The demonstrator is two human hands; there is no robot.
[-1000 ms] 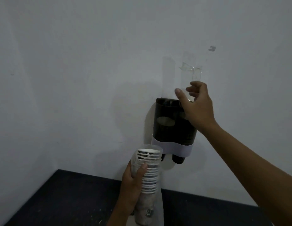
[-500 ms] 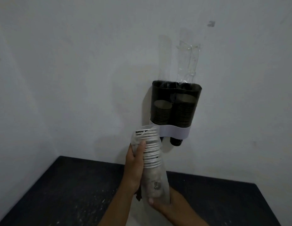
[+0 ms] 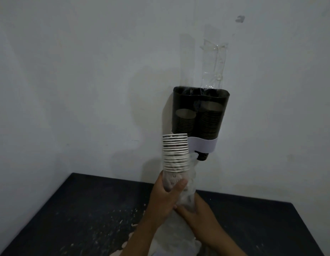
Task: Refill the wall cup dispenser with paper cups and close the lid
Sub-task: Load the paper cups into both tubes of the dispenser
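Slid further up out of the plastic sleeve (image 3: 188, 193) since a moment ago: stack of cups (image 3: 175, 153), gripped low by left hand (image 3: 163, 197), right hand (image 3: 194, 212) clutching sleeve, just near-left of wall dispenser (image 3: 200, 115), clear lid (image 3: 214, 65) upright.

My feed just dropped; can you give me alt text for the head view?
Both hands, left hand and right hand, grip a stack of white paper cups emerging from its clear plastic sleeve, below the dark wall dispenser, whose clear lid stands open above a black table.
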